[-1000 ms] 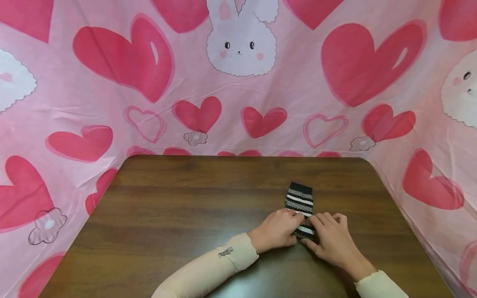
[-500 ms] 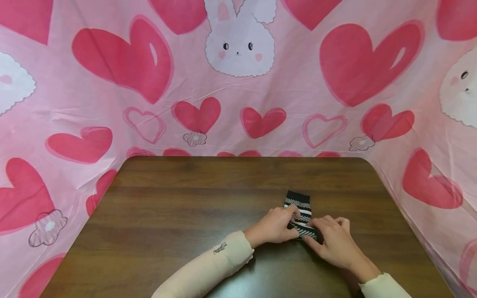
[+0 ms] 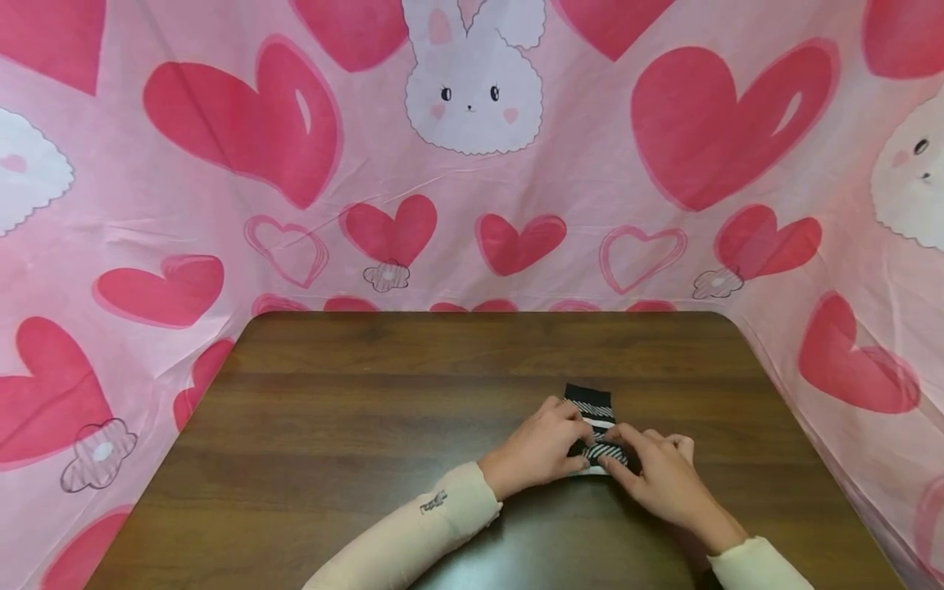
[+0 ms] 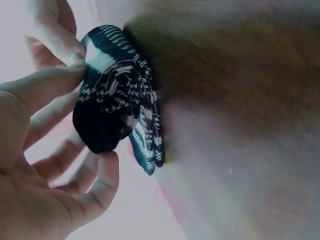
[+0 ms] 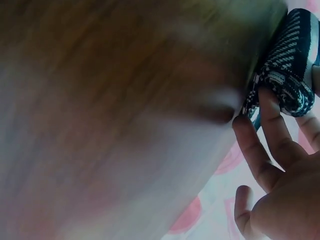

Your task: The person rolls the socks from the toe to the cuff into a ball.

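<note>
A black sock (image 3: 599, 401) with white stripes and slanted white hatching lies on the right half of the table, its far end flat and its near end rolled up. My left hand (image 3: 542, 442) pinches the left side of the roll between thumb and fingers. On the other side, my right hand (image 3: 664, 479) grips the roll with its thumb at the near face and its fingers over the top. In the left wrist view the coiled sock (image 4: 115, 90) shows its layers end-on, with a flat part beneath. The right wrist view shows fingertips against the roll (image 5: 290, 65).
The brown wooden table (image 3: 332, 410) has rounded far corners. Pink cloth (image 3: 472, 180) printed with hearts and rabbits hangs along its back and both sides. Light long sleeves (image 3: 413, 524) cover both forearms.
The sock's far end has slid toward me and its flat part is shorter. My left fingers spread over the sock, then drew back in on the roll. The right hand stayed nearly in place.
</note>
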